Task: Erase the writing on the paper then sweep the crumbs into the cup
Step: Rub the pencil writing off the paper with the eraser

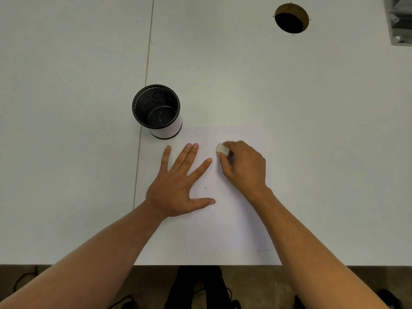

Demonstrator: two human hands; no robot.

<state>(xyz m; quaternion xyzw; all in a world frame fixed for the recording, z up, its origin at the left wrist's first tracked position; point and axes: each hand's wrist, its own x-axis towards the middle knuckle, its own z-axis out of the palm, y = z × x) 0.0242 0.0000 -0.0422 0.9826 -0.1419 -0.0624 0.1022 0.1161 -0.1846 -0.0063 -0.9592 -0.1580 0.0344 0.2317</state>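
- Head view looks straight down on a pale table (66, 85); its near edge runs across the bottom of the frame, with dark floor below it.
- Two bare forearms enter from the lower corners and converge toward the centre of the frame.
- White paper (229, 219) lies flat at lower centre, its near edge close to the table edge; it is hard to tell apart from the tabletop.
- Left hand (176, 188) rests palm-down with fingers spread wide, over the paper's left part, thumb pointing right.
- A few small dark crumbs (205, 188) sit on the paper between the two hands; another speck lies near the paper's lower right corner.
- Right hand (243, 168) is just right of the left hand, at centre frame, its fingers curled and pinching a white eraser (223, 150).
- That eraser sticks out at the hand's upper left, at the paper's upper part; whether it touches the sheet cannot be told.
- No writing can be made out on the sheet.
- Black mesh cup (157, 111) stands upright just beyond the left hand's fingertips, at the paper's far left corner, left of centre.
- A seam runs up the table just left of the cup.
- Farther off, at upper right, a round cable hole (291, 18) opens in the tabletop, and a grey metal frame piece (400, 21) shows at the corner.
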